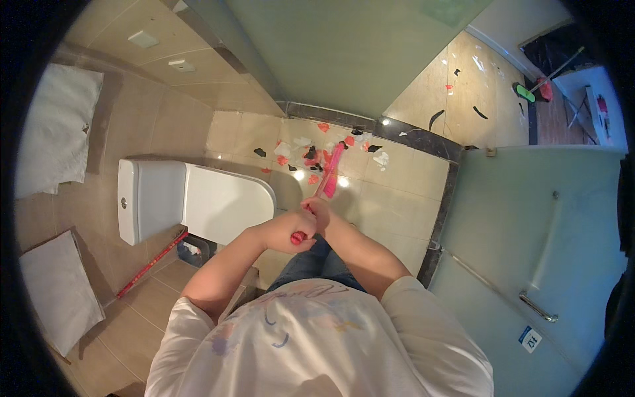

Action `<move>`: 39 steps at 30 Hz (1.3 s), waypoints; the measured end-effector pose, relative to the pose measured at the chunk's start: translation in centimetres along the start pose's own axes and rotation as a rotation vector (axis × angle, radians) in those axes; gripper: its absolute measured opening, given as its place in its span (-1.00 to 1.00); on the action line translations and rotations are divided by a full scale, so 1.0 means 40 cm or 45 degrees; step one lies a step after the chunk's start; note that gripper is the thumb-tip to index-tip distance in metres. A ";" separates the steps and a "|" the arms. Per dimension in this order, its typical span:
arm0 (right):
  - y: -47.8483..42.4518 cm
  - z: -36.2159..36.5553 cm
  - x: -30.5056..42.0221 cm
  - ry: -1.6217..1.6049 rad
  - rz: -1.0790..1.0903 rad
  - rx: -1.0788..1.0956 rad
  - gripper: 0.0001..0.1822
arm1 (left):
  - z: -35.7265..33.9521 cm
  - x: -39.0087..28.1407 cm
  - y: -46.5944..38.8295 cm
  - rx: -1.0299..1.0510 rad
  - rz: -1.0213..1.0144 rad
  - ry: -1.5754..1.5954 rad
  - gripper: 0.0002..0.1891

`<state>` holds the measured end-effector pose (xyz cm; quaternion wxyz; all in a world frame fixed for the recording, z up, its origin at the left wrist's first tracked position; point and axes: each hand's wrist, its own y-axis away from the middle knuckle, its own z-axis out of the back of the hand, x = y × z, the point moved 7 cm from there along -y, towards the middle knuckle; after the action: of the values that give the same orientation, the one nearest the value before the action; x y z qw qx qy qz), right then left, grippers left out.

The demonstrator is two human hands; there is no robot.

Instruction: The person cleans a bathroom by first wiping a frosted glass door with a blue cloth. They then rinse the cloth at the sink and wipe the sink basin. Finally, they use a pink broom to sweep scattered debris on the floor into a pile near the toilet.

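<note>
Both of my hands are wrapped around the red handle of a broom (335,164) with a pink head. My left hand (291,230) grips the handle near its top end, which pokes out toward me. Just beyond it, my right hand (317,212) holds the handle lower down. The broom head rests on beige floor tiles, among crumpled red scraps (312,178), black scraps (310,152) and white scraps (282,149). Part of the litter is hidden under the broom. More white bits (381,159) and a black piece (374,148) lie to its right.
A white toilet (228,198) stands at left, beside a small dark bin (194,252) and a leaning red pole (154,263). Frosted glass panels (347,44) and a glass door (506,223) border the floor. Past the dark stone threshold (416,137) are more scraps and a green broom (524,93).
</note>
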<state>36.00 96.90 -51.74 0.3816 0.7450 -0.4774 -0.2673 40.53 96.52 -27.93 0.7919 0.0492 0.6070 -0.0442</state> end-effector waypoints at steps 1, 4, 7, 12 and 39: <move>0.040 -0.043 0.002 -0.061 0.048 0.045 -0.85 | 0.009 -0.033 0.007 0.019 -0.047 -0.009 -0.69; 0.174 -0.122 -0.018 -0.168 0.129 0.179 -0.82 | 0.004 -0.119 0.020 0.082 -0.146 0.027 -0.67; 0.242 -0.085 -0.044 -0.125 0.029 0.118 -0.79 | -0.011 -0.158 0.031 0.012 -0.116 0.144 -0.69; 0.205 0.060 -0.057 -0.085 -0.025 -0.259 -0.77 | -0.071 -0.071 0.050 -0.449 -0.006 0.364 -0.73; 0.300 -0.039 0.159 -0.247 0.314 -0.078 -0.86 | 0.104 -0.202 -0.068 -0.524 0.037 0.252 -0.67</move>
<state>33.65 88.54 -41.21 0.3862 0.6394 -0.5915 -0.3035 42.05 93.37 -19.11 0.7223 -0.1006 0.6773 0.0969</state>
